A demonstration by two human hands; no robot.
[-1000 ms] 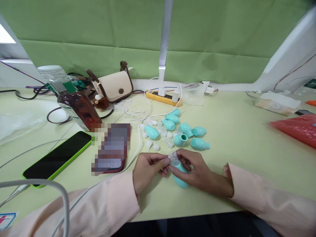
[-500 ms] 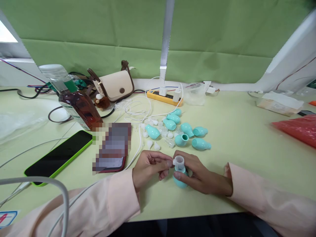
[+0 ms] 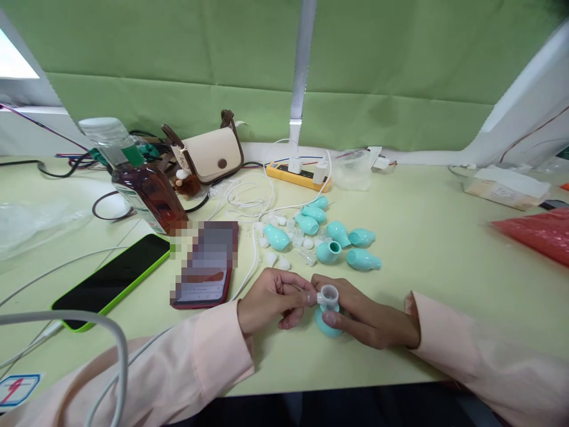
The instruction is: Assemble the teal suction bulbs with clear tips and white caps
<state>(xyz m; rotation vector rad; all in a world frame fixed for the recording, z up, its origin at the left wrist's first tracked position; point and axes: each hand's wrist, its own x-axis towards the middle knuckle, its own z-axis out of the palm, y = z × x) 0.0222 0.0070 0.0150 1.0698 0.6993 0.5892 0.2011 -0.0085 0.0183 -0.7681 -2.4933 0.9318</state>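
Near the table's front edge, my right hand [image 3: 362,311] is wrapped round a turquoise rubber bulb [image 3: 328,323], its thumb across the front. A translucent plastic fitting [image 3: 329,295] with a round open ring sits at the bulb's top, tilted so its opening faces me. My left hand [image 3: 278,299] pinches the small side stub of this fitting between thumb and forefinger. Beyond my hands lie several loose turquoise bulbs [image 3: 362,259], some showing their open ends. Small translucent plastic pieces [image 3: 306,255] are scattered among them.
Left of my hands lie a phone with a dark red case [image 3: 207,267] and a green-edged phone [image 3: 113,281]. A bottle of dark liquid [image 3: 149,193], a cream handbag [image 3: 213,155], a yellow power strip [image 3: 297,177] and white cables stand behind. A red bag [image 3: 537,231] lies right.
My left thumb and forefinger have moved slightly right with the fitting's stub. The fitting's ring has tipped and now sits a little lower and further right. The view has shifted slightly.
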